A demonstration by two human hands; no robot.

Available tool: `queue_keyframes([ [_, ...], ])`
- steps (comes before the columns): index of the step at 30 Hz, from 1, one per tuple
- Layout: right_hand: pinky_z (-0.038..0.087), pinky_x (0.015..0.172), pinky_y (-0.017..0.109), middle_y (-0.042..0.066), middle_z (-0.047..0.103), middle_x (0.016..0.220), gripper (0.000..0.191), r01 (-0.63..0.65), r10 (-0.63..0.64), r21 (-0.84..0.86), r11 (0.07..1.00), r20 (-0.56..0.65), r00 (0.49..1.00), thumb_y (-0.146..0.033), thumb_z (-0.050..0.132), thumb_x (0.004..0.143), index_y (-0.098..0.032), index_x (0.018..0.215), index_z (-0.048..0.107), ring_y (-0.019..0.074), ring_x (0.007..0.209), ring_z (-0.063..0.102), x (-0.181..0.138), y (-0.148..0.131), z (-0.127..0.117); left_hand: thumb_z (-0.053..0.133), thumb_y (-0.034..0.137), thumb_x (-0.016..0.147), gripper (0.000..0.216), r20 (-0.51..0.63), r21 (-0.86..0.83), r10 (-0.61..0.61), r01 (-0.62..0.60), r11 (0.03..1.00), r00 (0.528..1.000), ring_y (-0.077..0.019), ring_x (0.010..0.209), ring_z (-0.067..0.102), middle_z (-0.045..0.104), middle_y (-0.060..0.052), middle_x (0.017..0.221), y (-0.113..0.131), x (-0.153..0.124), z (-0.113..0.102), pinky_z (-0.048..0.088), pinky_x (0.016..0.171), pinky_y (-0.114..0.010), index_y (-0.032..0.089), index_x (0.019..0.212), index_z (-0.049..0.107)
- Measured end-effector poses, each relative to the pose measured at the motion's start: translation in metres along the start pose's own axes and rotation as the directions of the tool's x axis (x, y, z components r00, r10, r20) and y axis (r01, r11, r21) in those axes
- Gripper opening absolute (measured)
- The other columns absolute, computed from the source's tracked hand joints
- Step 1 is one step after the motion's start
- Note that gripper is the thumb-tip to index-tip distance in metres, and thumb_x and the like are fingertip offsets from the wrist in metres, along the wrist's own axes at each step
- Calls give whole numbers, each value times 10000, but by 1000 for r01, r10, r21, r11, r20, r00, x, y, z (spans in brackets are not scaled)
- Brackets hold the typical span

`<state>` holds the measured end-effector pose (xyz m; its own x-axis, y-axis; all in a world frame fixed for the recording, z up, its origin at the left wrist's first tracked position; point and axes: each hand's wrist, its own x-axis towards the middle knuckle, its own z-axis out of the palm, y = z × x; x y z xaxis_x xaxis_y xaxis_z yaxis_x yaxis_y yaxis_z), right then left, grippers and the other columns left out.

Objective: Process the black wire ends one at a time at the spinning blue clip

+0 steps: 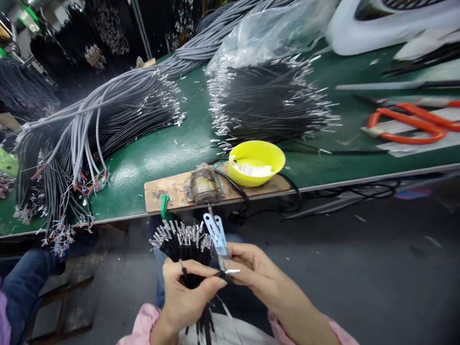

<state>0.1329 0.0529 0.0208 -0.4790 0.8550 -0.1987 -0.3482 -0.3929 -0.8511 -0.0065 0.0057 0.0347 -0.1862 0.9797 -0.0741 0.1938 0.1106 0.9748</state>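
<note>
My left hand (189, 290) is closed around a bundle of black cables (206, 323). Its thumb and forefinger pinch one black cable (222, 274) whose bare silvery tip points right. The bundle's upper ends (183, 234) fan out in pale, shiny tips. Facing it, my right hand (251, 268) has its fingers curled together beside that tip, at the lower end of a light-blue plastic clip (216, 233). What lies between the right fingers is hidden. A thin metal rod runs up from the clip toward the wooden board (158, 194) at the table edge.
On the board stand a yellow bowl (275, 160) with white material and a worn metal lump (204, 187). Cable bundles (266, 100) cover much of the green table (196, 139). Orange-handled scissors (413, 127) lie right. Another person's leg (27, 287) is at left.
</note>
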Motion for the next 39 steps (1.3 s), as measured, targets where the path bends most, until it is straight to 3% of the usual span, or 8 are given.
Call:
queue_keyframes([
  [2, 363, 506, 240, -14, 476, 560, 410, 15, -23, -122, 992, -67, 998, -538, 728, 605, -161, 583, 567, 123, 541, 438, 4, -11, -4, 766, 397, 614, 229, -34, 12, 13, -13, 1000, 999, -212, 581, 680, 736, -81, 587, 0, -3, 0, 560, 623, -311, 176, 569, 728],
  [5, 346, 498, 249, -23, 457, 525, 440, 114, -183, -266, 957, -254, 950, -584, 659, 649, -176, 526, 552, 123, 521, 415, 13, -28, -4, 782, 368, 597, 187, -134, 38, 45, -40, 998, 990, -199, 529, 678, 730, -59, 553, 4, -9, 0, 567, 586, -294, 191, 569, 730],
  [7, 323, 472, 249, -23, 448, 501, 474, 152, -237, -294, 944, -279, 930, -611, 644, 638, -177, 475, 543, 115, 498, 389, 21, -35, 1, 784, 347, 593, 161, -186, 40, 64, -57, 998, 981, -196, 492, 673, 731, -51, 548, 8, -12, 1, 562, 532, -283, 196, 575, 731],
  [12, 305, 411, 210, -41, 457, 442, 464, 8, 17, 110, 994, -219, 976, -589, 757, 487, -161, 460, 579, 79, 426, 364, 35, -35, 23, 762, 256, 611, 65, -200, 28, 119, -115, 993, 973, -198, 494, 681, 738, -35, 565, 14, -9, 4, 565, 532, -276, 201, 597, 733],
  [15, 328, 401, 180, -47, 487, 434, 433, -34, 126, 386, 922, -216, 968, -533, 820, 411, -158, 474, 613, 66, 412, 389, 41, -26, 29, 751, 225, 611, 37, -189, 21, 133, -132, 991, 973, -201, 490, 681, 737, -34, 563, 14, -5, 6, 564, 510, -268, 193, 602, 734],
  [19, 233, 319, 162, -37, 500, 416, 518, -117, 139, 557, 822, 4, 990, -647, 751, 433, -147, 549, 674, 48, 347, 318, 48, -10, 25, 737, 221, 628, 33, -191, 24, 143, -141, 990, 971, -209, 519, 695, 745, -36, 588, 12, -5, 5, 579, 548, -271, 194, 610, 736],
  [26, 339, 392, 168, -44, 465, 508, 515, -10, -32, 655, 756, 52, 998, -654, 726, 486, -162, 513, 575, 67, 438, 373, 52, -4, 29, 723, 186, 629, 27, -174, 54, 153, -145, 988, 973, -195, 492, 689, 744, -16, 581, 11, -8, 9, 572, 529, -254, 209, 618, 734],
  [39, 338, 417, 207, -56, 404, 490, 463, 42, 31, 480, 876, -144, 989, -572, 800, 431, -194, 485, 538, 87, 443, 330, 46, -20, 30, 740, 182, 587, 53, -162, 159, 122, -96, 983, 979, -214, 488, 687, 745, -1, 579, 14, -6, 14, 583, 643, -322, 235, 589, 741],
])
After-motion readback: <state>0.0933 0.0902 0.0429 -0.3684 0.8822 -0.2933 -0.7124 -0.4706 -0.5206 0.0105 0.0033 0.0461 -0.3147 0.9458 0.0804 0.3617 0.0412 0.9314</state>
